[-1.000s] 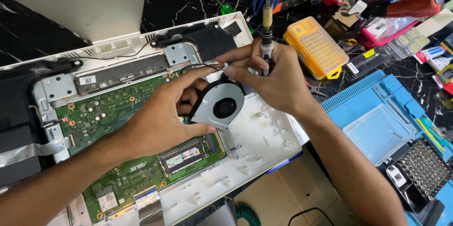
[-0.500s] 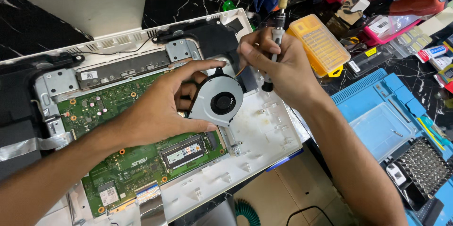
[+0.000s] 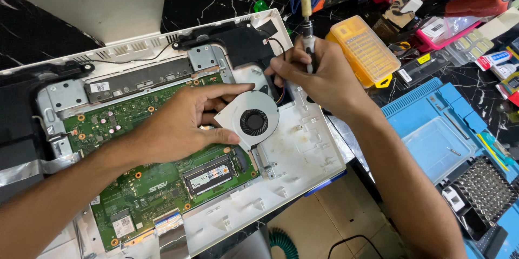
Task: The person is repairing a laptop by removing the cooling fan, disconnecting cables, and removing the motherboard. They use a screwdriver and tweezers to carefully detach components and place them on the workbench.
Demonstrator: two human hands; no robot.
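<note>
Fan: pinched in my left hand, lifted over the board, right of my palm.
Screwdriver: upright in my closed right hand, just far-right of fan.

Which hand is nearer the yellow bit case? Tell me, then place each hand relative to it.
Right. The right hand, gripping a screwdriver, sits just left of the yellow bit case, nearly touching it. The left hand holds the cooling fan over the laptop, farther left and lower.
</note>
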